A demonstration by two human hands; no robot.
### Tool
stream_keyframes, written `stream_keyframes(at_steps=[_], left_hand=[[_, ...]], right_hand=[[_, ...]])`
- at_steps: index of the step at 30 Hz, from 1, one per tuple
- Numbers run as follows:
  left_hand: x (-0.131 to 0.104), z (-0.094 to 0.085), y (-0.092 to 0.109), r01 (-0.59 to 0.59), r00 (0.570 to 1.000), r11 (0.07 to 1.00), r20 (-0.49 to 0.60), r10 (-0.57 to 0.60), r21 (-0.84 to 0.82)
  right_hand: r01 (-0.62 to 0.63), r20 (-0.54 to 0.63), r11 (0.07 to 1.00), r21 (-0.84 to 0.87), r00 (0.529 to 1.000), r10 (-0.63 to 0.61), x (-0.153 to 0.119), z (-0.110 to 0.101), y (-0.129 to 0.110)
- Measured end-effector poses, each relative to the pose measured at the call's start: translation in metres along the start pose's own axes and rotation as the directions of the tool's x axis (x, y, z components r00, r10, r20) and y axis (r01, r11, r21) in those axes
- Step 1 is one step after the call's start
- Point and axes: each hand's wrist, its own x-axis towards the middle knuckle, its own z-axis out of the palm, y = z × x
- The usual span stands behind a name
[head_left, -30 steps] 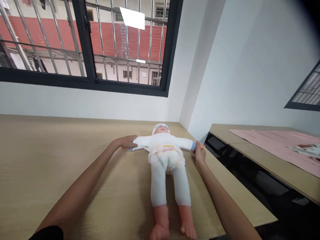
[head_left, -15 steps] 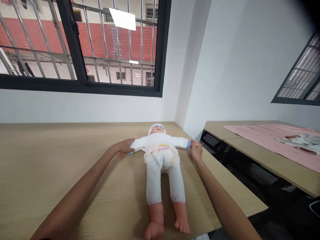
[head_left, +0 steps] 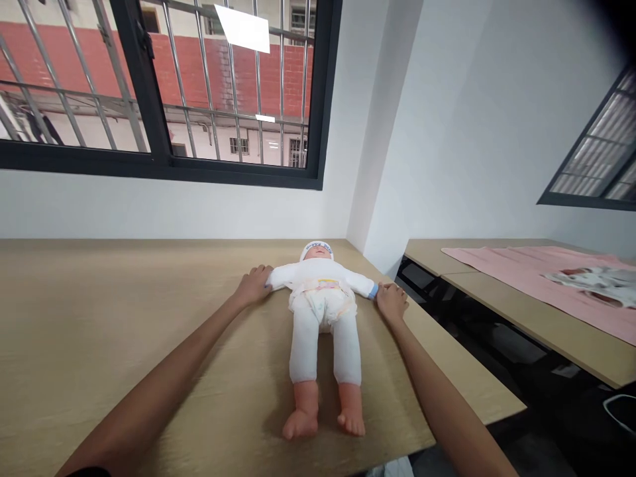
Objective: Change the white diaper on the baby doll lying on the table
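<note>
Fingers of the left hand (head_left: 255, 285) and right hand (head_left: 392, 302) curl at opposite sleeve ends (head_left: 373, 290) of the baby doll (head_left: 325, 308); whether they grasp, I cannot tell. Neither hand is nearer: the doll lies face-up on the tabletop (head_left: 124, 298) between them, long axis crosswise to their line.

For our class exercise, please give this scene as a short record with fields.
object: doll, on its back, arms spread
worn: cap, white top, diaper
support: table
left hand: over the end of one sleeve
right hand: at the blue cuff of the other
beside: second table with pink cloth
behind: barred window
</note>
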Motion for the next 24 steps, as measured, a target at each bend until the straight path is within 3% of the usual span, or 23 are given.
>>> stream_keyframes(at_steps=[2,5,7,9,11,14,18,21,24], left_hand=[[0.001,-0.007,0.014,-0.046,0.998,0.998,-0.055,0.044,-0.041],[-0.003,-0.021,0.043,-0.210,0.974,0.935,-0.145,0.175,-0.285],[-0.009,-0.029,0.062,-0.287,0.957,0.858,-0.155,0.244,-0.426],[-0.014,-0.033,0.078,-0.306,0.951,0.806,-0.130,0.280,-0.507],[-0.018,-0.034,0.086,-0.300,0.950,0.777,-0.103,0.294,-0.553],[-0.019,-0.030,0.090,-0.267,0.955,0.754,-0.063,0.288,-0.599],[-0.018,-0.026,0.089,-0.240,0.962,0.743,-0.050,0.269,-0.625],[-0.019,-0.027,0.090,-0.242,0.963,0.744,-0.062,0.261,-0.623],[-0.019,-0.026,0.092,-0.239,0.965,0.744,-0.069,0.252,-0.624]], right_hand=[[0.053,-0.095,0.999,-0.011,0.994,-0.054,-0.002,-0.001,-0.004],[0.179,-0.237,0.982,0.056,0.958,-0.161,-0.004,-0.007,-0.015],[0.325,-0.308,0.935,0.139,0.912,-0.271,-0.009,-0.014,-0.028],[0.503,-0.339,0.829,0.243,0.845,-0.413,-0.020,-0.024,-0.044],[0.615,-0.311,0.706,0.351,0.788,-0.532,-0.037,-0.036,-0.063],[0.671,-0.182,0.586,0.454,0.714,-0.676,-0.065,-0.049,-0.087],[0.727,-0.096,0.527,0.441,0.622,-0.777,-0.086,-0.049,-0.100],[0.741,-0.072,0.536,0.404,0.610,-0.789,-0.088,-0.041,-0.101],[0.701,-0.055,0.568,0.430,0.649,-0.759,-0.089,-0.036,-0.102]])
